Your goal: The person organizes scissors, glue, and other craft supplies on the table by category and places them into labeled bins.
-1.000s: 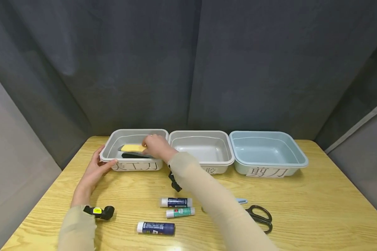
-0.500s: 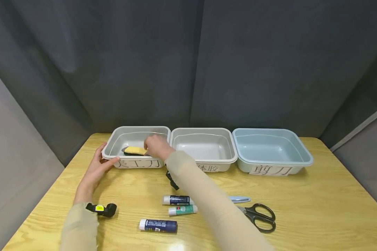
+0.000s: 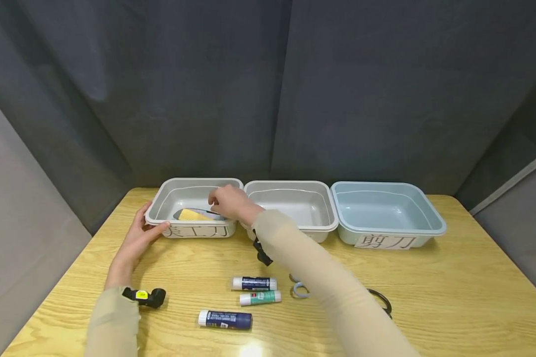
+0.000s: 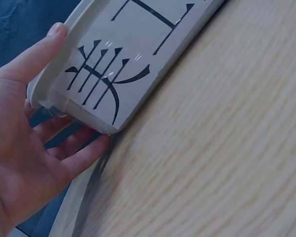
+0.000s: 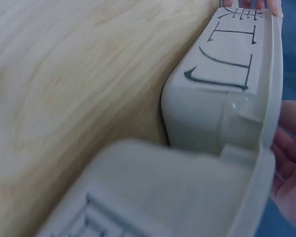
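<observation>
My left hand grips the left corner of the left light-grey bin. In the left wrist view, the thumb lies on the rim and the other fingers reach round the bin's end. Inside that bin lies a yellow utility knife, with a dark, slim item partly visible beside it. My right hand hovers over the bin's right end, fingers loosely bent, apart from the yellow knife. In the right wrist view, the right hand shows only partly behind the bin's rim.
A second grey bin and a blue bin stand to the right, with paper labels. Several glue sticks, including a dark blue one, lie in front. Black-handled scissors and a pale blue loop are partly covered by the right sleeve.
My right hand has lowered the yellow utility knife into the left bin, let go and drawn back slightly rightward. The left hand still holds the bin's corner.
</observation>
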Tool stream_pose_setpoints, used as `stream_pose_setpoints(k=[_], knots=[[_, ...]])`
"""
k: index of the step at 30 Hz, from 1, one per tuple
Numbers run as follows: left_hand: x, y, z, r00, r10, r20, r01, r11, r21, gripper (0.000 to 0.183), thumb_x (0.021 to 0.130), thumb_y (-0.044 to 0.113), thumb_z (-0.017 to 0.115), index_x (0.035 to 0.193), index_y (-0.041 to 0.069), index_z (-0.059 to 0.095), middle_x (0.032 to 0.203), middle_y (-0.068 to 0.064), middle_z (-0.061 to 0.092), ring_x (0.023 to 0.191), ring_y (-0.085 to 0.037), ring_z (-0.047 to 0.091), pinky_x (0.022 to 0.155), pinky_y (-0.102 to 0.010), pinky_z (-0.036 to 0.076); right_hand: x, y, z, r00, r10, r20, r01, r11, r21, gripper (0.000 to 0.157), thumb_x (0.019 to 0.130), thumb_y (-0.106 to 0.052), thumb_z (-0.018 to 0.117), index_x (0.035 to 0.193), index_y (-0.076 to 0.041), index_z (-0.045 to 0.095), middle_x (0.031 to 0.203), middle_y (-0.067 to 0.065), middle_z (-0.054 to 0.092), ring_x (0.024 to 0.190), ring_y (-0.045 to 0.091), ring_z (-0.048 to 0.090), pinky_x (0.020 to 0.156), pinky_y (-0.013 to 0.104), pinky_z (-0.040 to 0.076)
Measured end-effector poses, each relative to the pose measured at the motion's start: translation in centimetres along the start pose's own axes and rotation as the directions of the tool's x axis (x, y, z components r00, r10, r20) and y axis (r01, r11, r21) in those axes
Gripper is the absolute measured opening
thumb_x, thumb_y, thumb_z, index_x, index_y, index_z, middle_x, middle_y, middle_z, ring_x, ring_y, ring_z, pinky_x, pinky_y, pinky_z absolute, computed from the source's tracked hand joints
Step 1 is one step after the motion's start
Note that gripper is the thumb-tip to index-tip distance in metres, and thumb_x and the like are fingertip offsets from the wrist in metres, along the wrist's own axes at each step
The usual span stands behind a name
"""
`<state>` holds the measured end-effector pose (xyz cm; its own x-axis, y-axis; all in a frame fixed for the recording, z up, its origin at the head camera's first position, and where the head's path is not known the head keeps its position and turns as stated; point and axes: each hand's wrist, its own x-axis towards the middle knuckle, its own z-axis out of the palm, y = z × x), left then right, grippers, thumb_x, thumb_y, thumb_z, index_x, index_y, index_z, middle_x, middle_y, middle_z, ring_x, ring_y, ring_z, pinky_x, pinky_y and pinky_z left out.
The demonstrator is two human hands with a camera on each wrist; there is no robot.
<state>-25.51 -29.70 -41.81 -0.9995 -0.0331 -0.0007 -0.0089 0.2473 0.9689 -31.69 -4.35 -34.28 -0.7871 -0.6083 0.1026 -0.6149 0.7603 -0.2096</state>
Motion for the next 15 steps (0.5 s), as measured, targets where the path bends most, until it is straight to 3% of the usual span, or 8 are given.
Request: stream_pose_setpoints(k=[8, 15], knots=[[-0.3, 0.3, -0.2, 1.0, 0.015, -0.002, -0.015, 0.998, 0.055, 0.087, 0.086, 0.03, 0.062, 0.147, 0.023, 0.001, 0.148, -0.016, 0.017, 0.113, -0.015, 0.036, 0.077, -0.006, 0.04, -2.3, 1.3, -2.2, 0.996, -0.087, -0.016, 0.087, 0.996, -0.017, 0.018, 0.089, -0.019, 0.058, 0.103, -0.013, 0.067, 0.099, -0.001, 0.067, 0.087, 0.011, 0.06, 0.075, 0.025, 0.05], [-0.6, 0.6, -0.4, 1.0, -0.011, 0.024, 0.008, 0.995, 0.096, 0.09, 0.086, 0.034, 0.061, 0.147, 0.021, -0.004, 0.15, -0.016, 0.012, 0.12, -0.024, 0.031, 0.081, -0.009, 0.039, -4.7, 1.9, -3.0, 0.985, -0.16, -0.066, 0.16, 0.987, -0.009, 0.016, 0.086, -0.016, 0.061, 0.099, -0.011, 0.069, 0.093, -0.002, 0.068, 0.079, 0.009, 0.061, 0.071, 0.023, 0.049]])
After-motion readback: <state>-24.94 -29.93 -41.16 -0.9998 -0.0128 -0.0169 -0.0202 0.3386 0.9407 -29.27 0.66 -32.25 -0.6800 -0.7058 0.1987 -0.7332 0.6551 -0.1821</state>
